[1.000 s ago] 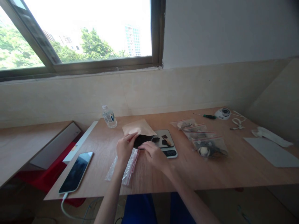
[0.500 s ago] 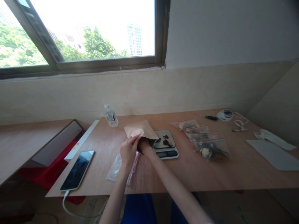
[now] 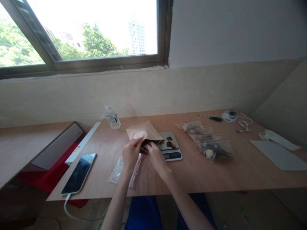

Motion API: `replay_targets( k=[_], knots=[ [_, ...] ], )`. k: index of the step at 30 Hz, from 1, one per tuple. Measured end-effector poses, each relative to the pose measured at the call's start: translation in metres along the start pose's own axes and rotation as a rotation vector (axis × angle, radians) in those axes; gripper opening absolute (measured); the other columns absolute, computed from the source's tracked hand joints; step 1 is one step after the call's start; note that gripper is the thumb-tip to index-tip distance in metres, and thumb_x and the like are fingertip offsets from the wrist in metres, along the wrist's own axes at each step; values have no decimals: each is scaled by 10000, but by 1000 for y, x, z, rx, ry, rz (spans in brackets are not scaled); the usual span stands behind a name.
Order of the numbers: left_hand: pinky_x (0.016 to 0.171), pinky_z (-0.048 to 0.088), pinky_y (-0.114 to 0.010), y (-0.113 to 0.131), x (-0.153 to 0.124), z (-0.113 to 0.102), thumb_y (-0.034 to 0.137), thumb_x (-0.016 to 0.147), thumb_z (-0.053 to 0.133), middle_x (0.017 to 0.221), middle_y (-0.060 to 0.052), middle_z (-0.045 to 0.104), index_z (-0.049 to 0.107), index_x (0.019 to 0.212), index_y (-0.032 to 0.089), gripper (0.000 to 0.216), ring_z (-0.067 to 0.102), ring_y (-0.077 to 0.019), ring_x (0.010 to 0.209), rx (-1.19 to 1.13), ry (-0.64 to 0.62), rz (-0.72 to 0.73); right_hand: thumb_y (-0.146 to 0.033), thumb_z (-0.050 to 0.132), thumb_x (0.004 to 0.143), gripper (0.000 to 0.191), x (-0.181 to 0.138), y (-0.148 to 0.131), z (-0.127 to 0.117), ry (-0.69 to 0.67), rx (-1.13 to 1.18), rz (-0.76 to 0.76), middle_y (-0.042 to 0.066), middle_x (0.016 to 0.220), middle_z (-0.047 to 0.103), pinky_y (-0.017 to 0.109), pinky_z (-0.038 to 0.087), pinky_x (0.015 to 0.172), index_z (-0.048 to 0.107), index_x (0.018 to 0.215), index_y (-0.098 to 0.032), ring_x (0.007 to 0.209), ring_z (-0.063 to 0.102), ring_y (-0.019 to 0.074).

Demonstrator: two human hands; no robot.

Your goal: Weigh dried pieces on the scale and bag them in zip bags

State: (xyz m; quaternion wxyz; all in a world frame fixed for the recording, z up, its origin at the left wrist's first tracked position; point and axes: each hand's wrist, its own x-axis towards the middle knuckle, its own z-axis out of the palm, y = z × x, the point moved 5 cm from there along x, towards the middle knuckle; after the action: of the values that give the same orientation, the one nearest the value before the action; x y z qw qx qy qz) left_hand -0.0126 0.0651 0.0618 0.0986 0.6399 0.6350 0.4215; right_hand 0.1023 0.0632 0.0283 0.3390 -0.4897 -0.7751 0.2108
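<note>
My left hand [image 3: 130,154] pinches the mouth edge of a brown kraft paper bag [image 3: 144,129], which is tilted with its dark opening facing me. At that opening is my right hand [image 3: 155,156], fingers curled and their tips partly hidden in the dark mouth; what they hold, if anything, cannot be made out. Just right of the bag is a kitchen scale [image 3: 176,156], partly covered by it. A few dark and tan dried pieces [image 3: 170,142] lie on its plate. Under my left wrist are clear zip bags [image 3: 117,171] with red seals.
Several filled zip bags [image 3: 216,150] lie overlapping to the right. Behind them are a green screwdriver [image 3: 216,118] and a white dome camera [image 3: 229,116] with a cable. A water bottle [image 3: 113,118] stands back left; a phone [image 3: 79,174] charges at the left edge. A grey sheet [image 3: 278,156] lies far right.
My right hand has drawn back from deep inside the paper bag, so that its back and knuckles now show at the opening. The left hand keeps its pinch on the bag.
</note>
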Motion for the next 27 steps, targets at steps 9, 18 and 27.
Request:
replay_targets(
  k=[9, 18, 27],
  knots=[
    [661, 452, -212, -18, 13, -14, 379, 806, 562, 887, 0, 726, 715, 934, 277, 224, 656, -151, 761, -54, 55, -30, -248, 552, 843, 138, -28, 18, -84, 301, 308, -170, 54, 992, 636, 318, 487, 851, 646, 940, -224, 964, 600, 183],
    [707, 470, -225, -26, 17, -28, 397, 787, 577, 911, 10, 726, 720, 908, 272, 224, 661, -165, 815, -103, 24, 10, -124, 515, 845, 166, 45, 96, -60, -38, -130, -46, 74, 956, 621, 264, 436, 841, 657, 927, -150, 909, 595, 153],
    [715, 473, -236, -29, 20, -30, 406, 786, 569, 940, -4, 720, 712, 938, 254, 259, 656, -183, 850, -118, -30, 28, -254, 491, 881, 207, 54, 116, -46, -188, -207, -69, 83, 972, 627, 282, 421, 842, 651, 961, -149, 933, 585, 179]
  ],
)
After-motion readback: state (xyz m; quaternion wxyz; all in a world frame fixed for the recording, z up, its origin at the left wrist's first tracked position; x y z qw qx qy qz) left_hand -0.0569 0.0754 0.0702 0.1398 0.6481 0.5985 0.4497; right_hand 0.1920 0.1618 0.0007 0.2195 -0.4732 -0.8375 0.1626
